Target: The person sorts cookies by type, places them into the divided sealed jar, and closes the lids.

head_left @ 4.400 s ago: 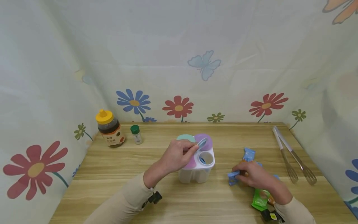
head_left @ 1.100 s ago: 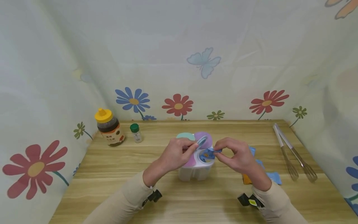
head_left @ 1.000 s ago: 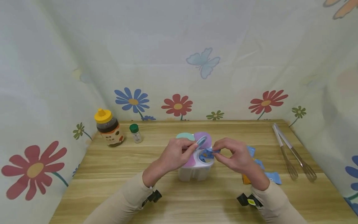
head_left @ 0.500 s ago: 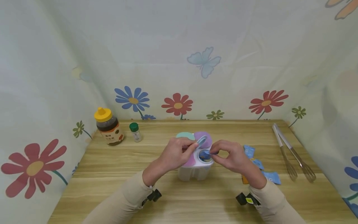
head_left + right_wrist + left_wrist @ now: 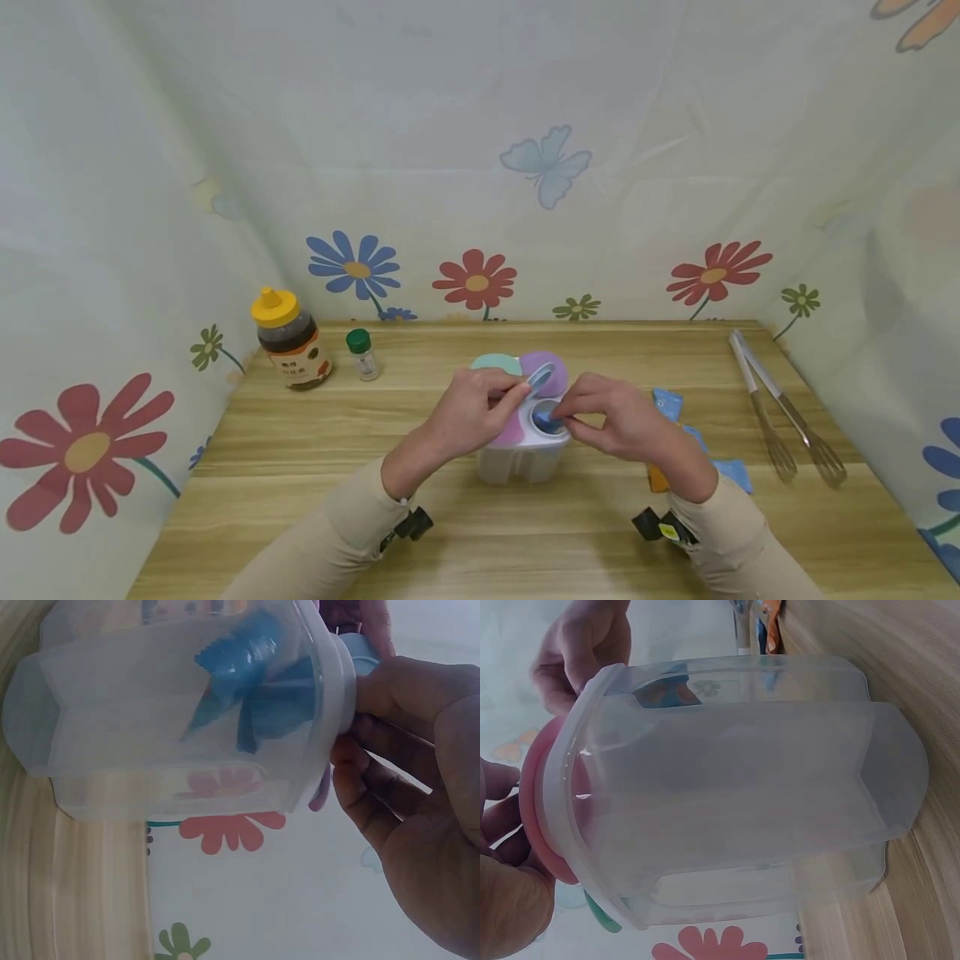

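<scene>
Two beige sleeves enter over the near edge of the wooden table (image 5: 315,467), each with a small black camera strapped at the wrist. The left hand (image 5: 472,412) rests on top of the clear plastic container (image 5: 525,454), which stands on the table near its centre. The fingers of this hand are curled, and the thumb and forefinger pinch the small blue flip lid (image 5: 542,381) and hold it raised above a round opening in the container's top. The right hand (image 5: 611,421) is at the same opening from the other side, with its fingertips (image 5: 561,410) brought together over the hole. Whether they grip anything cannot be told from the head view, as the hand covers the spot. The right wrist view shows blue packets (image 5: 247,697) lying inside the compartment below that opening, seen through the clear wall. The container top also carries a pink lid (image 5: 513,433), a purple lid (image 5: 551,371) and a teal lid (image 5: 497,365).

On the table just to the right of the right forearm lie more blue packets (image 5: 731,473) and an orange one (image 5: 658,479), partly hidden by the arm. Towards the right edge lie a pair of tongs (image 5: 750,379) and a wire whisk (image 5: 813,450), side by side. At the far left corner stand a honey bottle (image 5: 288,342) with a yellow cap and, just beside it, a small jar (image 5: 362,354) with a green cap. A cloth printed with flowers encloses the table on three sides.
</scene>
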Demonstrator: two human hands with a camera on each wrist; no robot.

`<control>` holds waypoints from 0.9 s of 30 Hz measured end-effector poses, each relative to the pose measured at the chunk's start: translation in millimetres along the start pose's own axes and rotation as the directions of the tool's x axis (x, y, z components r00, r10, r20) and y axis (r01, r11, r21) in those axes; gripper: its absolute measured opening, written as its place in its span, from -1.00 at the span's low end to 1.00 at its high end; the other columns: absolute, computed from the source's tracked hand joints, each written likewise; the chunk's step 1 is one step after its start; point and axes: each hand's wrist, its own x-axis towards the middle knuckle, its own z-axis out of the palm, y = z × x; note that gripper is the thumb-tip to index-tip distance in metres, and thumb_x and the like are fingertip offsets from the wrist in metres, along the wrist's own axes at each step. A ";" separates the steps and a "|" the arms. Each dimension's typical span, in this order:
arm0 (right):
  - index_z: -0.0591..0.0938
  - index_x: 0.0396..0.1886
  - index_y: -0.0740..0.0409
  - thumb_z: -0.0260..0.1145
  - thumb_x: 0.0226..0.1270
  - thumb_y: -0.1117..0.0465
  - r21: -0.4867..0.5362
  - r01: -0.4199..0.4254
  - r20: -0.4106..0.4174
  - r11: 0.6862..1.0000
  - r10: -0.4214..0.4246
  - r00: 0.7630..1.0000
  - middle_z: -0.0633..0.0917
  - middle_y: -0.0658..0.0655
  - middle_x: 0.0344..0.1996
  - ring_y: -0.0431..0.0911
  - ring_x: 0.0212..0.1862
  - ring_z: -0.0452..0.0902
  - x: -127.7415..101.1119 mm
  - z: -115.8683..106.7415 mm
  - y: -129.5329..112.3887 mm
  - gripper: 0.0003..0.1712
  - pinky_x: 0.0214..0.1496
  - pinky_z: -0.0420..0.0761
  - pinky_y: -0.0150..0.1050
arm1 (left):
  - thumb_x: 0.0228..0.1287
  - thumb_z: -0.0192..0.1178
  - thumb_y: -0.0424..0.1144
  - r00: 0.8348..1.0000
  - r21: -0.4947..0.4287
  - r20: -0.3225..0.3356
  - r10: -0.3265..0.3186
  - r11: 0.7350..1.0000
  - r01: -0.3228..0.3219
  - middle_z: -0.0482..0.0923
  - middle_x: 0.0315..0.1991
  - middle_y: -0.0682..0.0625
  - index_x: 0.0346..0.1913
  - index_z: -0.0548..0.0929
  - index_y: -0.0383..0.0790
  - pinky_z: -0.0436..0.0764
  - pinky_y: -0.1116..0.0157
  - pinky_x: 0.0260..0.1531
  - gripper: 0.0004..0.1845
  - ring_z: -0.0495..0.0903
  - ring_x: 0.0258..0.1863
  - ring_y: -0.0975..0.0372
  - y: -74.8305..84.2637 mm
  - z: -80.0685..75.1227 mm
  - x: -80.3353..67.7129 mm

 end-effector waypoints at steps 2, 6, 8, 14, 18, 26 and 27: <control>0.76 -0.32 0.05 0.39 0.08 0.40 -0.022 0.022 0.027 1.000 -0.021 0.999 0.72 -0.10 -0.32 -0.25 -0.23 0.56 0.7 0.2 0.1 -0.80 -0.21 0.61 -0.34 | 0.37 0.20 -0.20 1.000 -0.003 0.003 -0.001 1.000 0.001 0.59 -0.54 0.11 -0.30 0.77 -0.24 0.47 0.51 -0.64 -0.79 0.45 -0.58 0.42 -0.1 0.4 0.1; 0.76 -0.31 0.05 0.36 0.11 0.38 -0.033 0.002 0.068 0.999 0.000 0.998 0.72 -0.10 -0.31 -0.24 -0.20 0.54 1.0 0.5 -0.4 -0.81 -0.19 0.62 -0.28 | 0.37 0.20 -0.20 1.000 -0.003 0.005 0.000 1.000 0.000 0.62 -0.51 0.09 -0.28 0.78 -0.25 0.50 0.50 -0.62 -0.79 0.48 -0.57 0.42 0.2 0.7 0.2; 0.76 -0.31 0.03 0.33 0.14 0.38 -0.035 -0.015 0.091 0.999 0.018 0.996 0.73 -0.12 -0.31 -0.24 -0.19 0.53 1.7 0.8 -1.4 -0.80 -0.18 0.61 -0.28 | 0.38 0.20 -0.20 1.000 -0.005 0.005 -0.001 1.000 0.001 0.61 -0.52 0.09 -0.28 0.77 -0.25 0.49 0.50 -0.63 -0.78 0.47 -0.58 0.43 0.7 0.4 0.1; 0.76 -0.30 0.01 0.22 0.19 0.42 -0.040 -0.040 0.171 0.998 0.046 0.984 0.73 -0.15 -0.35 -0.22 -0.20 0.42 4.6 1.9 -5.0 -0.73 -0.19 0.51 -0.33 | 0.38 0.19 -0.20 1.000 -0.007 0.009 -0.003 1.000 0.003 0.56 -0.57 0.11 -0.30 0.77 -0.25 0.43 0.51 -0.67 -0.77 0.43 -0.61 0.41 1.4 -0.6 -0.3; 0.76 -0.27 0.01 0.15 0.23 0.42 -0.066 -0.054 0.253 0.996 0.069 0.965 0.71 -0.21 -0.35 -0.22 -0.21 0.32 9.0 0.1 -9.0 -0.68 -0.18 0.41 -0.36 | 0.39 0.19 -0.20 1.000 -0.015 0.008 -0.002 1.000 0.002 0.57 -0.56 0.10 -0.31 0.77 -0.25 0.43 0.51 -0.67 -0.77 0.42 -0.61 0.41 1.6 -1.6 -0.4; 0.76 -0.27 -0.01 0.14 0.24 0.43 -0.049 -0.088 0.251 0.995 0.098 0.963 0.73 -0.20 -0.31 -0.23 -0.24 0.35 9.4 0.5 -9.9 -0.67 -0.21 0.44 -0.37 | 0.39 0.18 -0.20 1.000 -0.032 0.013 -0.006 0.999 0.006 0.66 -0.48 0.03 -0.25 0.77 -0.28 0.55 0.50 -0.58 -0.77 0.51 -0.55 0.42 1.0 -2.0 -0.9; 0.75 -0.28 -0.01 0.16 0.23 0.43 -0.040 -0.085 0.228 0.996 0.092 0.969 0.73 -0.19 -0.31 -0.24 -0.24 0.37 8.1 1.0 -9.1 -0.68 -0.22 0.46 -0.37 | 0.39 0.18 -0.20 1.000 -0.033 0.014 -0.008 0.999 0.009 0.67 -0.46 0.02 -0.24 0.77 -0.28 0.55 0.50 -0.57 -0.77 0.52 -0.54 0.42 1.1 -2.2 -1.0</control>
